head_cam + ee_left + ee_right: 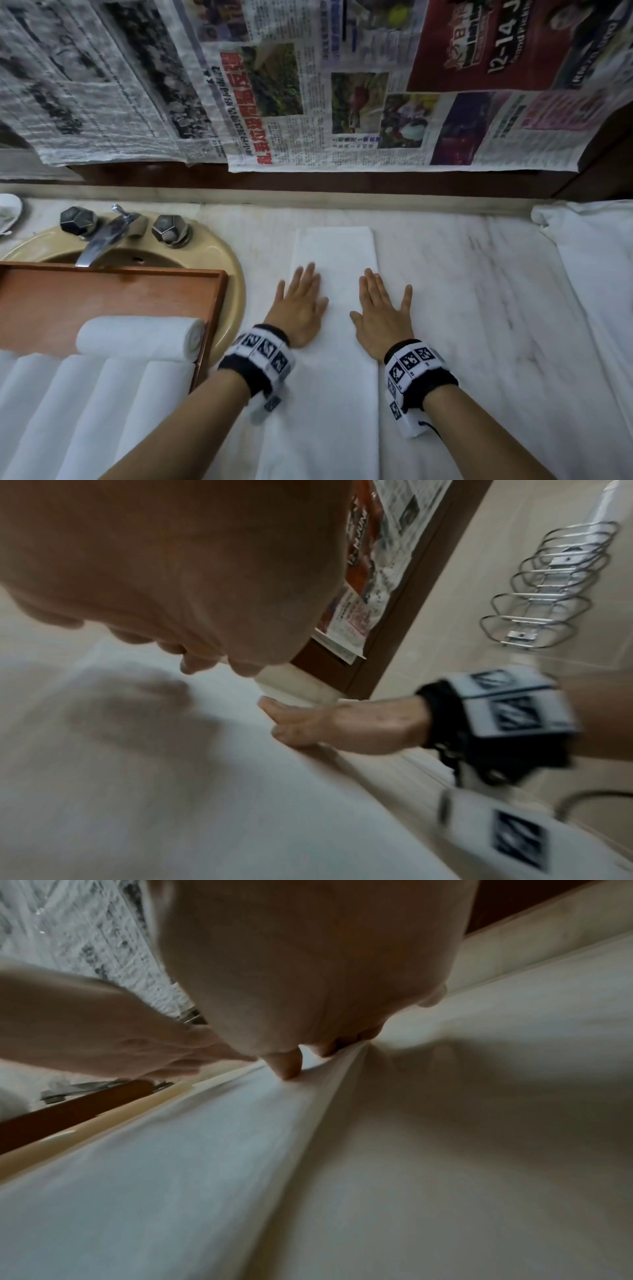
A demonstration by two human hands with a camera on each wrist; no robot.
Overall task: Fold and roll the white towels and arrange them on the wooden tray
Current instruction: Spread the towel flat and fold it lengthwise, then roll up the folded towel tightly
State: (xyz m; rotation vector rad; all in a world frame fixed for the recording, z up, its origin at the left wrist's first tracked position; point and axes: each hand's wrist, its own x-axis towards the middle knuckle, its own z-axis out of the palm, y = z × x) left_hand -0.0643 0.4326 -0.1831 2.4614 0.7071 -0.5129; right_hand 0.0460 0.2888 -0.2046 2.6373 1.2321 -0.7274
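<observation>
A white towel [334,253], folded into a long narrow strip, lies lengthwise on the marble counter [462,274]. My left hand [301,305] lies flat with spread fingers on the strip's left edge. My right hand [380,308] lies flat on its right edge, partly on the counter. The wooden tray [113,291] sits over the sink at left. It holds one rolled towel [140,337] lying crosswise and a row of several rolled towels [85,404] in front. In the left wrist view my left palm [164,561] hovers over the towel [205,791], and the right hand [342,723] presses its edge. The right wrist view shows my right fingertips [291,1066] on the towel [171,1177].
A beige sink [219,260] with a chrome tap [102,240] and two dark knobs sits behind the tray. More white cloth [589,246] is piled at the right of the counter. Newspaper [274,85] covers the wall. A wire rack [548,588] hangs on the tiled wall.
</observation>
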